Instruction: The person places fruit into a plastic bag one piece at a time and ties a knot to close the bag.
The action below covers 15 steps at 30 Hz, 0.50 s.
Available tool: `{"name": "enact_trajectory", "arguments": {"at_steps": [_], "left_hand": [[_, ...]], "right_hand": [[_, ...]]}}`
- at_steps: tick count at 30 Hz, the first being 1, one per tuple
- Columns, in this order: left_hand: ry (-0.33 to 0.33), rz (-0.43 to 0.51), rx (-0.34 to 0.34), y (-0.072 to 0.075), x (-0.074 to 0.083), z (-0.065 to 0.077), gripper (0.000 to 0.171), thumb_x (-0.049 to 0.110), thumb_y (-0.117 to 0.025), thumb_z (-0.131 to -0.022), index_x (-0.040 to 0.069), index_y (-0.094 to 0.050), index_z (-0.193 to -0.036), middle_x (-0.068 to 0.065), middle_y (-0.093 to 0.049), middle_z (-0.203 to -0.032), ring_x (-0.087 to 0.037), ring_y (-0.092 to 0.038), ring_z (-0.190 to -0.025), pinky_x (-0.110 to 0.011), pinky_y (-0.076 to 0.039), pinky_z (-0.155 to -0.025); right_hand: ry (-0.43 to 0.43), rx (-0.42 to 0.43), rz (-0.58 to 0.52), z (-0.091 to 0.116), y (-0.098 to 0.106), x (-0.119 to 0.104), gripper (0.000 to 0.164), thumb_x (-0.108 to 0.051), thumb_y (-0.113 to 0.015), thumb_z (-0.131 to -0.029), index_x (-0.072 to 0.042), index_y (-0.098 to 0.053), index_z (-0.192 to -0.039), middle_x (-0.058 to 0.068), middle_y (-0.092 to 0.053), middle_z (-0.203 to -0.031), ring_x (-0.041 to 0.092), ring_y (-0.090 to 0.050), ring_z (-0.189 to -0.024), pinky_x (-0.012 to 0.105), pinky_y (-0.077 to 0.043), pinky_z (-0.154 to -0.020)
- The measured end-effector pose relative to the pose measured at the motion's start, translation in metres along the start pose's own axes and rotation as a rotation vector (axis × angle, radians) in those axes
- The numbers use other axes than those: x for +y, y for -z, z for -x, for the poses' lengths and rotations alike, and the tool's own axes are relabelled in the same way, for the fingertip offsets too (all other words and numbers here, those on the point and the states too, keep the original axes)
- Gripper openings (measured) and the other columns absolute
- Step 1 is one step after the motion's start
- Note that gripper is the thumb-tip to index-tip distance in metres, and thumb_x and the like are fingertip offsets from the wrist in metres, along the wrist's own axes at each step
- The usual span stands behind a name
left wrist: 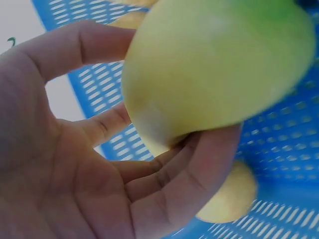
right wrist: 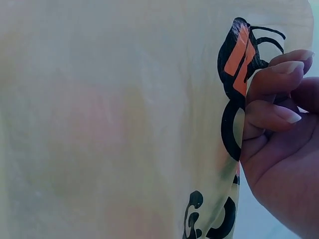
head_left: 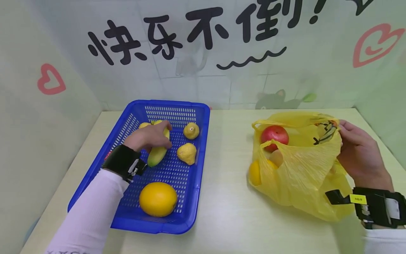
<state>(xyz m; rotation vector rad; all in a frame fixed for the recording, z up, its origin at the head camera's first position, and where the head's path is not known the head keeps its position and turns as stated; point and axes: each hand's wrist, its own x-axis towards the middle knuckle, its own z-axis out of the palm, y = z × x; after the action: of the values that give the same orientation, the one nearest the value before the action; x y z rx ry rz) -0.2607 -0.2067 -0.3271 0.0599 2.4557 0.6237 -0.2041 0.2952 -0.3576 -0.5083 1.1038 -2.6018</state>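
Note:
Inside the blue basket (head_left: 158, 228), my left hand (head_left: 149, 137) grips a yellow-green mango (head_left: 157, 156). The left wrist view shows the thumb and curled fingers around the mango (left wrist: 214, 64), with basket mesh behind it. On the right, my right hand (head_left: 364, 155) pinches the upper edge of a yellow plastic bag (head_left: 304, 176), holding its mouth apart. A red round fruit (head_left: 274, 137) shows in the bag's opening, and an orange-yellow fruit (head_left: 255, 173) shows at its left side. In the right wrist view the bag's printed side (right wrist: 124, 124) fills most of the picture.
A large yellow melon (head_left: 158, 199) lies near the basket's front. Two lumpy yellow pear-like fruits (head_left: 187, 153) (head_left: 191, 131) are by its right wall, and another yellow fruit (head_left: 144, 125) is partly hidden behind my left hand. A wall with printed characters stands behind the pale table (head_left: 225, 197).

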Motion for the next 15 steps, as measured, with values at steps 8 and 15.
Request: {"name": "enact_trajectory", "arguments": {"at_steps": [8, 15], "left_hand": [[-0.056, 0.015, 0.020, 0.011, 0.004, 0.014, 0.062, 0.019, -0.059, -0.088, 0.015, -0.032, -0.144, -0.020, -0.048, -0.123, -0.035, -0.055, -0.102, -0.035, -0.058, -0.072], [-0.093, 0.059, 0.018, 0.015, 0.006, 0.016, 0.062, 0.020, -0.060, -0.088, 0.016, -0.032, -0.144, -0.022, -0.045, -0.127, -0.036, -0.055, -0.104, -0.036, -0.059, -0.074]], "right_hand": [[0.006, -0.039, 0.017, -0.003, 0.001, -0.001, 0.048, -0.010, -0.013, -0.108, 0.007, -0.057, -0.112, 0.016, -0.067, -0.104, 0.025, -0.070, -0.092, 0.032, -0.057, -0.079], [0.013, -0.040, 0.021, -0.002, 0.002, 0.000, 0.049, -0.010, -0.012, -0.108, 0.008, -0.058, -0.112, 0.016, -0.067, -0.105, 0.025, -0.070, -0.093, 0.031, -0.057, -0.080]]}}
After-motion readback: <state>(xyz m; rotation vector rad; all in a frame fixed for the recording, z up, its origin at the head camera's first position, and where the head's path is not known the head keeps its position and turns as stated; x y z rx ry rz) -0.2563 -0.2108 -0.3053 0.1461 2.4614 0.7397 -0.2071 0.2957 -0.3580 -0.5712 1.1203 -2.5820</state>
